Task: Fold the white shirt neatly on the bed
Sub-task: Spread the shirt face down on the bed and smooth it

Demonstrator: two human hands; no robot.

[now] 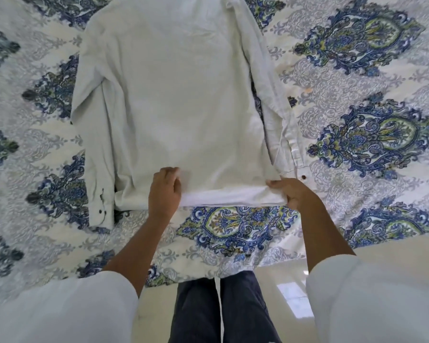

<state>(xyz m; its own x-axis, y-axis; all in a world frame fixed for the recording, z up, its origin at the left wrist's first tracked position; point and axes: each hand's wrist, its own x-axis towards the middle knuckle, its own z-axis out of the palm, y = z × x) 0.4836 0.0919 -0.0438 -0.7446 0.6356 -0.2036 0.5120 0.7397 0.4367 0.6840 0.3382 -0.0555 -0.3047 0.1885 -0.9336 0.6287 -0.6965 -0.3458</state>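
- Lying flat and back-side up on the bed [357, 149], the white shirt [178, 100] runs from its hem at the near edge to its shoulders at the far edge of the view.
- Its left sleeve [94, 134] lies straight down along the body, with the cuff [101, 211] nearest the viewer showing dark buttons.
- Its right sleeve [270, 90] angles outward, the cuff [294, 149] resting on the bedspread beside the hem corner.
- The left hand [164, 194] grips the hem near its middle, thumb on top of the cloth and fingers curled under it, closed on the fabric.
- The right hand [291, 193] pinches the hem's right corner, fingers and thumb closed on the cloth.
- Between the two hands the hem [233, 198] is turned up slightly, showing a brighter band of the underside.
- The bedspread carries a blue, green and grey paisley pattern; one motif [235, 226] sits just near of the raised hem.
- Both forearms come out of pale sleeves [60, 310], and dark trousers [198, 310] stand against the near bed edge over a glossy pale floor [290, 293].
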